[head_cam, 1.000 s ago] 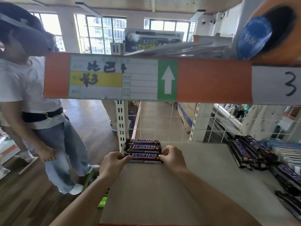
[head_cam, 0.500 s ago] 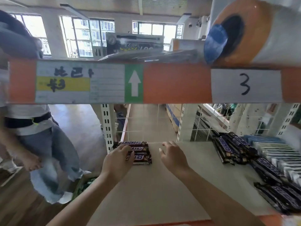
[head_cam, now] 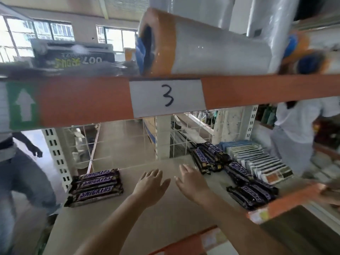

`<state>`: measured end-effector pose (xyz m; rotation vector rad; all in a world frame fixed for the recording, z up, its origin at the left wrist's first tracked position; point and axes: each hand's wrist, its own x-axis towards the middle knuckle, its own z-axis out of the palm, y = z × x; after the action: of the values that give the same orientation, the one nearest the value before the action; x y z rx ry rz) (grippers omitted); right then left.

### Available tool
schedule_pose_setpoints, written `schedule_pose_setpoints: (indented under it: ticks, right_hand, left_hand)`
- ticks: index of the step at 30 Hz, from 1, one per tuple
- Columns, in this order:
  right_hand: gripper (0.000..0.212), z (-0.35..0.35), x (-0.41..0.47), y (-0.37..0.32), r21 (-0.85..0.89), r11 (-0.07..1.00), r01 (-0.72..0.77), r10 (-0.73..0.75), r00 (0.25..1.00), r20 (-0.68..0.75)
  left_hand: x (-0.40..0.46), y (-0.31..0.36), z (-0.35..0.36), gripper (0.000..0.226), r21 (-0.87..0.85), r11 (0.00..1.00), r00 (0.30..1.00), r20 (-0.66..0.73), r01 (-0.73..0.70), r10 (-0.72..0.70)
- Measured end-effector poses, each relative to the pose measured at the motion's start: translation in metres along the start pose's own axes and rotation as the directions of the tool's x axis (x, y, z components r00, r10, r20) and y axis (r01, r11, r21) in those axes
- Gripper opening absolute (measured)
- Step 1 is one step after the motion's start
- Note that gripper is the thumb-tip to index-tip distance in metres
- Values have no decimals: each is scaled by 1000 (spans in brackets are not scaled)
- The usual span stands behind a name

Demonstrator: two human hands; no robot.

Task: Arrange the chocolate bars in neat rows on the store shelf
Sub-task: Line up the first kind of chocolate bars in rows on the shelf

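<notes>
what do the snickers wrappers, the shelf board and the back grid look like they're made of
Dark brown Snickers chocolate bar wrappers: likely glossy plastic film, given the sheen and crimped ends. Pale beige shelf board: smooth and matte, perhaps painted metal or laminated board; the picture leaves it open. White wire grid back panel: thin crossing rods, probably coated metal wire.

"SNICKERS" on chocolate bars [head_cam: 95,184], "3" on shelf-edge label [head_cam: 167,98]

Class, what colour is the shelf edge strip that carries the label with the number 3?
Orange. The strip shows best in the head view, its only view.
</notes>
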<state>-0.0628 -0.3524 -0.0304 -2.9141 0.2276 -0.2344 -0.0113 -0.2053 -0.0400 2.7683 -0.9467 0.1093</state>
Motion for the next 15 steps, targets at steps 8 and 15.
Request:
schedule_pose_setpoints:
  ticks: [8, 15]
  right_hand:
    - [56, -18, -12, 52, 3, 991, -130, 130, 986, -106]
    - [50, -28, -7, 78, -60, 980, -191, 182, 975, -130]
  left_hand:
    - [32, 34, 8, 52, -71, 997, 999, 39, 1, 2]
    - [53, 54, 12, 51, -64, 998, 1000, 7, -26, 27]
